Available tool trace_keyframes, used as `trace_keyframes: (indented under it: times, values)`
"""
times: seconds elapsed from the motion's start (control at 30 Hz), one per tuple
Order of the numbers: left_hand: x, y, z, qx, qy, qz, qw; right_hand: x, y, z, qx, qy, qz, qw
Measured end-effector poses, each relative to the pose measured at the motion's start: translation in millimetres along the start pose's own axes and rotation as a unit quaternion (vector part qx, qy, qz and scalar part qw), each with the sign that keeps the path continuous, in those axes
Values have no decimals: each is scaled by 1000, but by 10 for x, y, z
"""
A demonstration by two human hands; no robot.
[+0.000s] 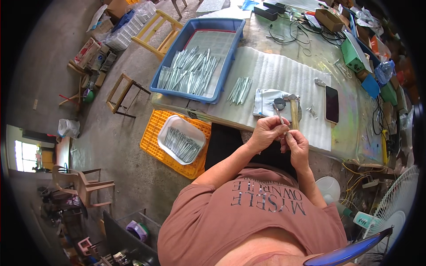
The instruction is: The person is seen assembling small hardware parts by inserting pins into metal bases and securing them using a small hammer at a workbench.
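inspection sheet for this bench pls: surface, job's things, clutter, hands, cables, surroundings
Surface: table under clear plastic, with a white ribbed foam mat on it.
Job's things: thin metal strip held between both hands; small strip pile on the mat; blue tray full of strips; white tub of strips on a yellow crate.
Clutter: hammer, phone, green box, cardboard boxes.
Hands: left hand and right hand both pinch the strip.
Cables: black wires tangled at the far edge; yellow wires below the table.
Surroundings: concrete floor, wooden stools, plastic chair, fan.
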State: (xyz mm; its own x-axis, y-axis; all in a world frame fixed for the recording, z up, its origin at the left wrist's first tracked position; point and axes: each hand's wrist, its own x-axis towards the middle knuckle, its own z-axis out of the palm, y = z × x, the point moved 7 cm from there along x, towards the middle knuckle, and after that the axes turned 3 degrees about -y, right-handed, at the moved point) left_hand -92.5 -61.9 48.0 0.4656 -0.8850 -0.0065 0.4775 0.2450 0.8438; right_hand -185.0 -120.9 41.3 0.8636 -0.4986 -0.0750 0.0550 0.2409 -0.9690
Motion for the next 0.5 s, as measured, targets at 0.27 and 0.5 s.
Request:
trace_keyframes:
  times: [0.27, 0.5]
  values:
    - [22, -29, 5, 8, 0, -6, 1000, -7, 27, -36, 4, 5, 9, 1000]
    - [35, -53, -7, 7, 0, -11, 1000, -10, 18, -38, 9, 6, 11, 1000]
